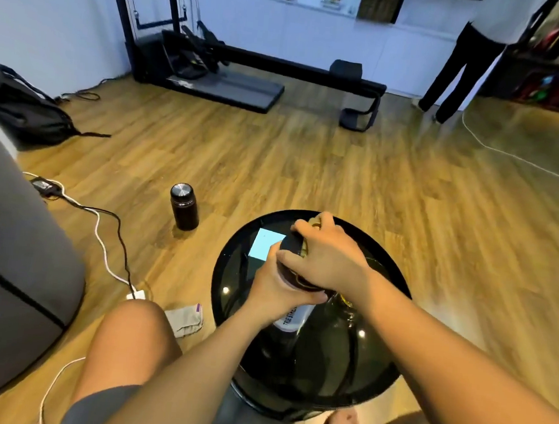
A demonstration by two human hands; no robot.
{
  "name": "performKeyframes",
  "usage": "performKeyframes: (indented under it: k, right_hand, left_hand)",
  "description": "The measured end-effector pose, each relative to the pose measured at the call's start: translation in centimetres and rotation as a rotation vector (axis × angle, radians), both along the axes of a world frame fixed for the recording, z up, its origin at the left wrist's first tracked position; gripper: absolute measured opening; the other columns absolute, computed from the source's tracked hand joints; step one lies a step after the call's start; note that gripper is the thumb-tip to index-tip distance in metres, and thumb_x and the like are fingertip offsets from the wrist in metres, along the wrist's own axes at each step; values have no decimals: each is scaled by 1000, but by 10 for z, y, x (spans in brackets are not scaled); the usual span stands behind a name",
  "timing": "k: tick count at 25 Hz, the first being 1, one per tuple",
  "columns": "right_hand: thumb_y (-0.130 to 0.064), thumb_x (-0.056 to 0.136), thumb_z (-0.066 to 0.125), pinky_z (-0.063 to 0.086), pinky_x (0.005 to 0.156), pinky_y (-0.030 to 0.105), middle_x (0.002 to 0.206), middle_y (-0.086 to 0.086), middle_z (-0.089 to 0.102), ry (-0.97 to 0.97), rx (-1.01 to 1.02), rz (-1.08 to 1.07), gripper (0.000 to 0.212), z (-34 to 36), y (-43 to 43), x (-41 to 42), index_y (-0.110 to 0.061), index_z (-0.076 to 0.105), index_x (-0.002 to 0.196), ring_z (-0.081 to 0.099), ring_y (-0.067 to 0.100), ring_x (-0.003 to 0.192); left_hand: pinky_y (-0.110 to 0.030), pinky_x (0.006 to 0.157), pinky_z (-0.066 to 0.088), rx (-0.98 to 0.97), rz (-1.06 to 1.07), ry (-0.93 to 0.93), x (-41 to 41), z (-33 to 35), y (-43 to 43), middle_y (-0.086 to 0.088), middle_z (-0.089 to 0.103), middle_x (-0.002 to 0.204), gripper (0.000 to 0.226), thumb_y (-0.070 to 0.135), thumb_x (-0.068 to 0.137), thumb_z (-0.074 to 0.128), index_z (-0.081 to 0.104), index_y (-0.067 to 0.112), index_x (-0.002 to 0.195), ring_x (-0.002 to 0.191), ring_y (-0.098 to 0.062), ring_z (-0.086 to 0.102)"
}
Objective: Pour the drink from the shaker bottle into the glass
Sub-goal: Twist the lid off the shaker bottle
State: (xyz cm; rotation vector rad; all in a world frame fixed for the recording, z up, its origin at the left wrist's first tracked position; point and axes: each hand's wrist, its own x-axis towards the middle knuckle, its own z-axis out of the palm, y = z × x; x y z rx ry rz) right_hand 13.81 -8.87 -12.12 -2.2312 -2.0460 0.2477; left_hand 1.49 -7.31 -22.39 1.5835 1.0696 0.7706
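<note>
The shaker bottle [291, 316] stands on the round black glass table [233, 275], its pale printed body showing below my hands. My left hand [273, 290] is wrapped around the bottle's upper body. My right hand [325, 252] sits on top, fingers curled over the bottle's black lid [294, 243]. A clear glass [347, 312] stands just right of the bottle, mostly hidden under my right wrist; whether it holds any drink I cannot tell.
A black flask with a metal cap [184, 206] stands on the wooden floor left of the table. Cables and a charger [44, 185] lie at the left, a folded cloth [185, 318] by my knee. A person [464, 59] stands far right.
</note>
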Motion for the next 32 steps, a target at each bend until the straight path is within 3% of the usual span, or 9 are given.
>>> performKeyframes:
  k: [6, 8, 12, 16, 20, 22, 25, 30, 32]
  right_hand:
    - [-76, 88, 31, 52, 85, 43, 151, 9, 35, -215, -123, 518, 77, 29, 11, 28, -38, 25, 154, 59, 30, 109]
    - [-79, 87, 18, 52, 78, 43, 153, 16, 40, -318, -31, 278, 83, 24, 8, 17, -33, 17, 157, 59, 37, 116]
    - [-77, 89, 22, 27, 48, 32, 88, 12, 63, -393, 4, -137, 93, 2, 3, -14, -7, 27, 150, 61, 30, 75]
    - [-62, 71, 53, 42, 94, 46, 132, 6, 59, -84, -108, 156, 82, 12, 1, 6, -28, 33, 143, 52, 33, 117]
    - [-67, 72, 63, 11, 119, 66, 163, -9, 29, -19, -281, 323, 98, 30, 0, 17, -42, 14, 154, 14, 29, 153]
    - [-88, 77, 24, 26, 113, 62, 168, -4, 19, -142, -230, 185, 93, 28, -5, 9, -41, 10, 156, 17, 34, 153]
    - [-83, 77, -4, 35, 60, 35, 132, 16, 57, -309, -77, -131, 99, 28, -3, -15, -25, 47, 140, 56, 37, 105]
    - [-54, 77, 53, 39, 98, 51, 149, 8, 38, -121, -193, 156, 66, 18, -14, -8, -39, 43, 140, 30, 38, 133]
    - [-43, 74, 69, 18, 116, 64, 156, -5, 33, 138, -248, 272, 63, 28, -12, 10, -44, 49, 135, 17, 26, 147]
  left_hand:
    - [2, 78, 40, -21, -51, 0, -4, 1, 4, 52, 52, 110, 105, 52, 47, 96, 28, 71, 125, 105, 37, 43]
    - [5, 77, 40, -13, -42, 0, -3, 1, 1, 56, 54, 107, 92, 50, 49, 96, 30, 82, 104, 102, 34, 49]
    - [3, 76, 42, -17, -23, -29, -1, -7, 0, 50, 59, 105, 87, 51, 44, 95, 35, 85, 97, 99, 20, 59]
    - [0, 80, 45, 29, -72, -47, -4, -8, 7, 43, 62, 113, 101, 38, 50, 101, 34, 83, 111, 106, 19, 60]
    - [-14, 96, 50, 69, -66, -59, -3, -5, 5, 28, 63, 127, 98, 38, 52, 101, 41, 63, 126, 121, 5, 60]
    - [-17, 97, 51, 78, -64, -56, -2, -7, 4, 26, 65, 125, 93, 42, 53, 99, 43, 61, 125, 119, 5, 61]
    - [-12, 91, 51, 42, -62, -32, -2, -10, 4, 28, 67, 119, 89, 47, 53, 98, 44, 60, 123, 116, 6, 62]
    - [-2, 76, 47, 52, -57, -21, -2, -2, 5, 46, 61, 111, 92, 50, 53, 93, 33, 78, 116, 104, 16, 63]
    - [-1, 82, 45, 64, -50, -30, -3, -1, 4, 50, 55, 115, 93, 49, 50, 94, 36, 71, 120, 110, 19, 57]
